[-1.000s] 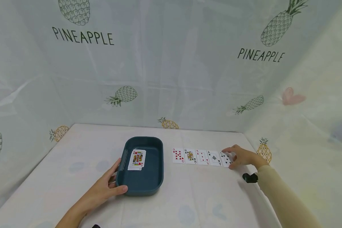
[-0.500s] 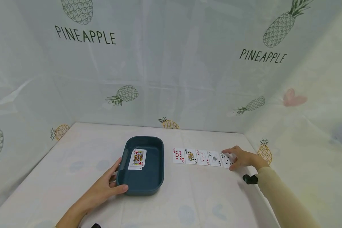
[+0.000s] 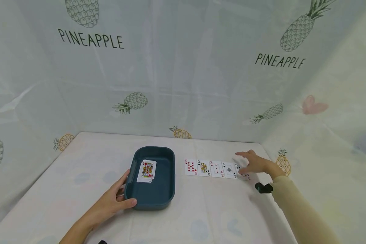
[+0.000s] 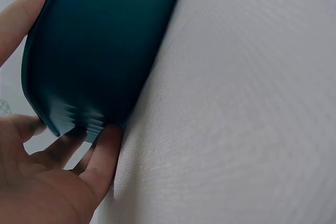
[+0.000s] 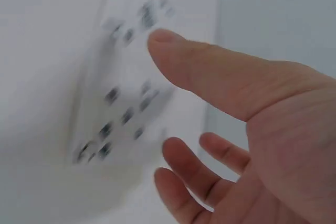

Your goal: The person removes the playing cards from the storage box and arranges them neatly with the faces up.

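While the left hand (image 3: 109, 200) grips a dark teal tray (image 3: 150, 196) bearing a court card of hearts (image 3: 147, 169), the right hand (image 3: 257, 164), fingers apart and holding nothing, is over the black five (image 5: 126, 74) ending a row after the nine of hearts (image 3: 191, 167), queen (image 3: 204, 168), three of diamonds (image 3: 217, 169) and ace of spades (image 3: 229, 170). Faint pastel shapes mark the white tablecloth (image 3: 167, 227); pineapple-printed sheeting (image 3: 201, 84) walls its back and sides, a pink heart (image 3: 314, 105) on the right.
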{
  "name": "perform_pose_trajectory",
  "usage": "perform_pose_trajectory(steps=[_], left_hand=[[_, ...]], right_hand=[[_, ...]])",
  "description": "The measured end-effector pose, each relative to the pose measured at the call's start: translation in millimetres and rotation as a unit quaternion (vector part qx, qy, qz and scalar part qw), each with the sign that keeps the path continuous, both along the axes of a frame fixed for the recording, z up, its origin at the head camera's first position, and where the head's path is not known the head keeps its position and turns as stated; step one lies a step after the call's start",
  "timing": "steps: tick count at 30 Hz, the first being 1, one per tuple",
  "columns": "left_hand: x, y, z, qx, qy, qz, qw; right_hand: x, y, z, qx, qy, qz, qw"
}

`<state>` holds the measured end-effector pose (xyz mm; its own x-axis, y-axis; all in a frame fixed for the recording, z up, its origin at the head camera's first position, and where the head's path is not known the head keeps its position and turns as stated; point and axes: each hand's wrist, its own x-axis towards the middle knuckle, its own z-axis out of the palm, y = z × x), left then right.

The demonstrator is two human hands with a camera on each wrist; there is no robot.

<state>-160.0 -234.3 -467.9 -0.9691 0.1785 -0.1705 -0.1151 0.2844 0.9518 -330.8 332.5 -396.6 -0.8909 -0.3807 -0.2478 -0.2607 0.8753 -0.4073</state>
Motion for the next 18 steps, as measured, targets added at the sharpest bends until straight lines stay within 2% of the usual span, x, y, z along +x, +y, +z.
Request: perform_pose_trajectory(steps=[3, 8, 12, 18], left_hand=[[0.8, 2, 0.3, -0.006, 0.002, -0.004, 1.0000], [2.6, 1, 1.3, 0.005, 0.000, -0.010, 0.9999], [2.2, -1, 0.8, 0.009, 0.002, -0.011, 0.9999], [2.4, 0, 1.2, 0.016, 0.007, -0.012, 0.9998]], right_hand=[[-0.8, -26, 16.1, -0.036, 0.032, 0.015, 0.999], [1.3, -89, 40.4, -0.082, 0.072, 0.041, 0.993], [5.6, -150, 47.7, -0.119, 0.081, 0.071, 0.987], [12.6, -242, 48.6, -0.169, 0.066, 0.103, 0.978]])
